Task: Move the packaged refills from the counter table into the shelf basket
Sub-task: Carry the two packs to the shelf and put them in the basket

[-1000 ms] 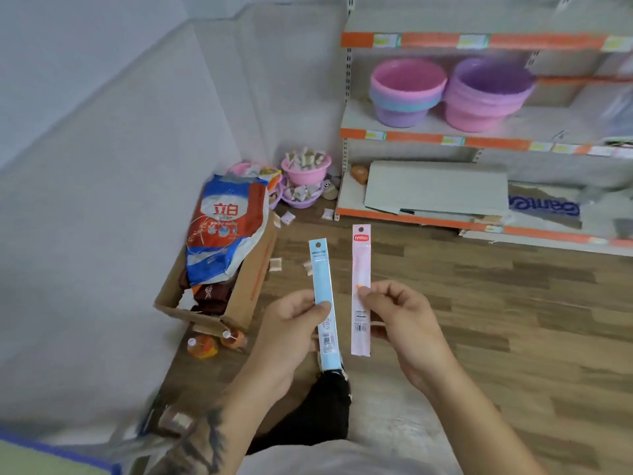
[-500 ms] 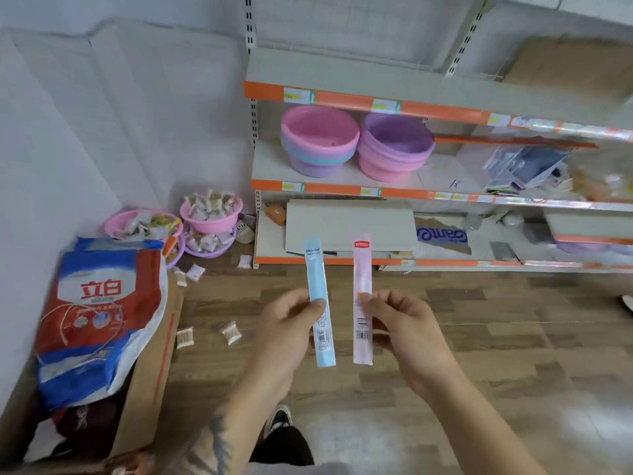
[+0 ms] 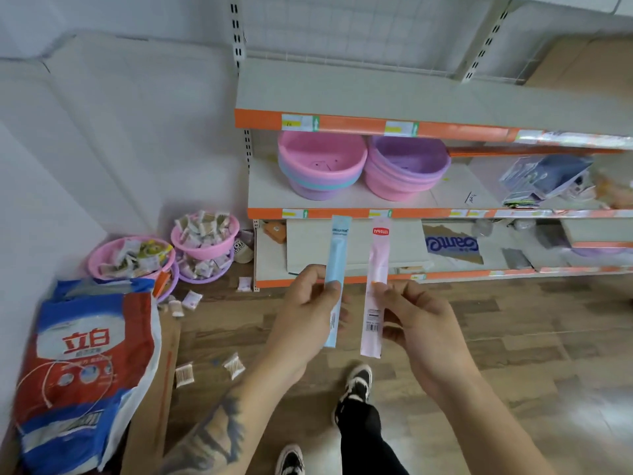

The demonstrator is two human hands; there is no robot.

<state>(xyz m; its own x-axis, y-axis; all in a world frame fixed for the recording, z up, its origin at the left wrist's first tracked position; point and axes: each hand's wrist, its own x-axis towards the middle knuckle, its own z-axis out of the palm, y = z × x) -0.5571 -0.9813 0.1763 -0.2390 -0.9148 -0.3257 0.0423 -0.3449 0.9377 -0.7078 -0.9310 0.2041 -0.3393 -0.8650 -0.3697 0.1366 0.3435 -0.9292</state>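
I see 2 packaged refills held up side by side in front of me, both upright and a little apart. My left hand (image 3: 305, 313) has its grip pinched on the blue refill pack (image 3: 337, 269), thumb across the front just below the pack's middle, the other fingers curled behind it. My right hand (image 3: 416, 323) has its grip pinched on the pink refill pack (image 3: 376, 269), thumb tip on the front near the middle and the fingers behind. The pink pack carries a red label near its top and a barcode lower down; the print on the blue pack is too small for me to read.

Behind the packs stands a shelf unit (image 3: 411, 87) with orange edge strips. On its middle shelf sit 2 stacks of basins: a pink-topped stack (image 3: 320, 166) on the left and a purple-topped stack (image 3: 406, 169) just beside it, touching or nearly so. Farther right on that shelf lies a heap of dark packets (image 3: 544, 180), blurred.

On the wooden floor (image 3: 513, 337) by the wall, 2 pink basins (image 3: 205, 234) hold small wrapped packets, and a few such packets lie loose around them. At the lower left a red, white and blue bag (image 3: 85, 371) rests on a cardboard box (image 3: 154, 406). My 2 shoes show below my hands.
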